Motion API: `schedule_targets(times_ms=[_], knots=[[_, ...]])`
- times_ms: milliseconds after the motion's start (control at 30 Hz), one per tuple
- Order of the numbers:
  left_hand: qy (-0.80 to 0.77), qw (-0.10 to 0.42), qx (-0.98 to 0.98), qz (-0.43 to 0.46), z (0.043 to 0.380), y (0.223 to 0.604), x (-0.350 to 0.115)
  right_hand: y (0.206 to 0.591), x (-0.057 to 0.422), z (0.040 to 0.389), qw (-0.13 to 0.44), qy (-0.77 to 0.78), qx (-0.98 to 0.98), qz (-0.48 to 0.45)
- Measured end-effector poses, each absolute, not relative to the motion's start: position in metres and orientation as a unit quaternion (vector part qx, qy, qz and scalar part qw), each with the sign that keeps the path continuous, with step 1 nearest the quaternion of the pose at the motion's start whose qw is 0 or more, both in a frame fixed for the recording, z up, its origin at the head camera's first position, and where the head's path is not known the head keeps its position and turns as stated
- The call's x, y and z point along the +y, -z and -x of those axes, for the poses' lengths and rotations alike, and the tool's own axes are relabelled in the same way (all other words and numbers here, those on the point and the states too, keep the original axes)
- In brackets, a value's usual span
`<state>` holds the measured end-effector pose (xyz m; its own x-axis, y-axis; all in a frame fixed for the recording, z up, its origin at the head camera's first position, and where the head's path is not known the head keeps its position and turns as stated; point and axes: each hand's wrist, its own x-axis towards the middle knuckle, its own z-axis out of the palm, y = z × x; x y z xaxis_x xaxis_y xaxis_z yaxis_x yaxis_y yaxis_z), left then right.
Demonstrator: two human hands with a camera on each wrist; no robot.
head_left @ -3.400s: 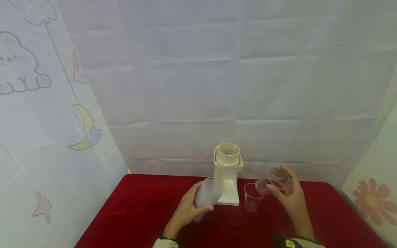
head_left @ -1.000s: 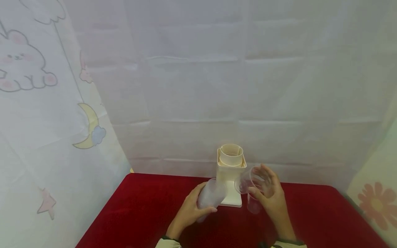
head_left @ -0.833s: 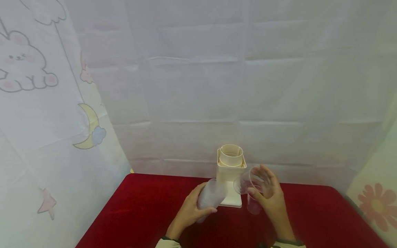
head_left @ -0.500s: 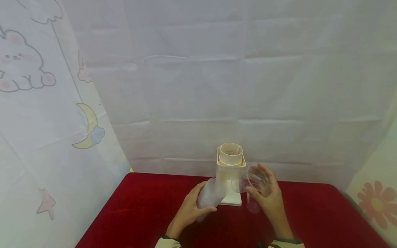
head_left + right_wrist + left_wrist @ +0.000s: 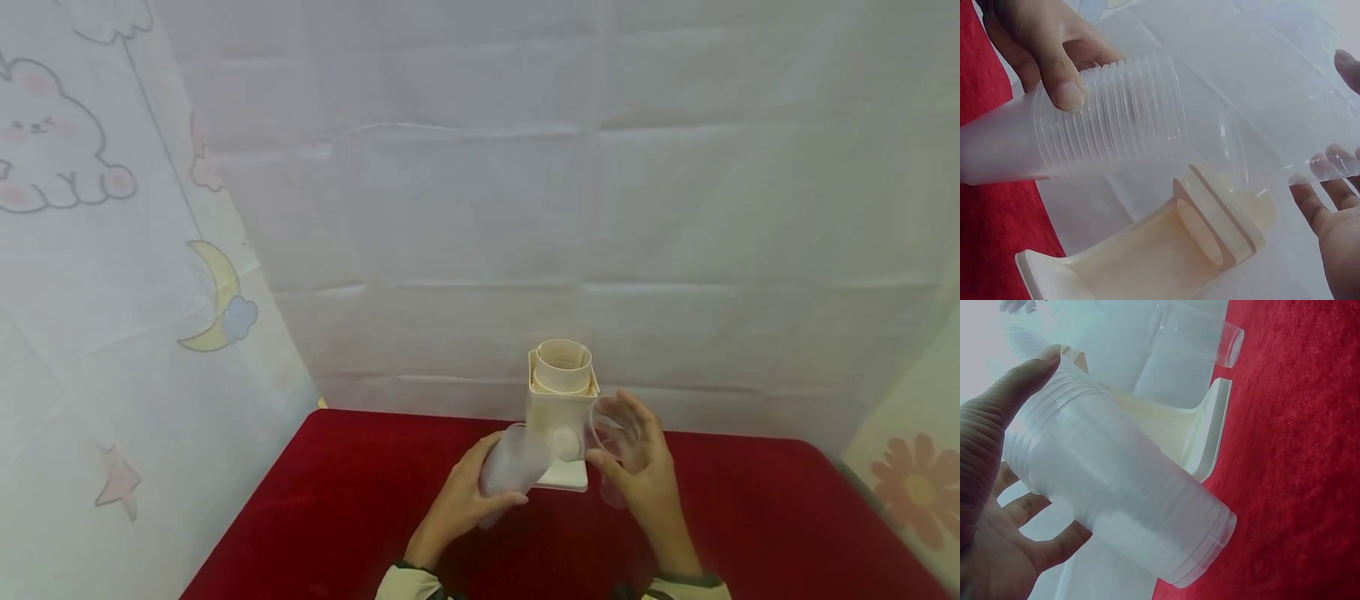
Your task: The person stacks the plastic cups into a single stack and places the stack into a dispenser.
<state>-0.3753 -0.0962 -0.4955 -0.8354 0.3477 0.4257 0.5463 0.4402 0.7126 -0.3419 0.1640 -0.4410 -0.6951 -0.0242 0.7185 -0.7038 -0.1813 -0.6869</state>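
My left hand [image 5: 461,496] grips a stack of nested clear plastic cups [image 5: 1116,469], tilted with its mouths up and to the right. Fingers and thumb lie on opposite sides of the stack near the rims. In my right hand [image 5: 648,467] is a single clear cup [image 5: 1285,131], held on its side. Its base points at the open end of the stack [image 5: 1110,119], with a gap between them. Directly behind the hands stands a cream cup dispenser [image 5: 562,379] with a round tube on top. One more clear cup [image 5: 612,495] stands on the table, partly hidden by my right hand.
A red cloth [image 5: 360,500] covers the table. Pale sheeting [image 5: 450,250] hangs close behind it, and a printed sheet [image 5: 97,275] hangs at the left. The dispenser's foot [image 5: 1213,431] rests on the cloth near the stack.
My right hand has moved left with its cup, from over the standing cup toward the stack. My left hand has barely moved and keeps its grip. The view has tilted down slightly.
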Motion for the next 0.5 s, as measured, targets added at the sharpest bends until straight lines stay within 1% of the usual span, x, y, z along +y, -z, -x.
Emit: schedule_targets(times_ms=[500], knots=[[0.451, 0.100, -0.846, 0.267, 0.3765, 0.4949, -0.0907, 0.4411, 0.1557, 0.3422, 0.221, -0.715, -0.582, -0.317]])
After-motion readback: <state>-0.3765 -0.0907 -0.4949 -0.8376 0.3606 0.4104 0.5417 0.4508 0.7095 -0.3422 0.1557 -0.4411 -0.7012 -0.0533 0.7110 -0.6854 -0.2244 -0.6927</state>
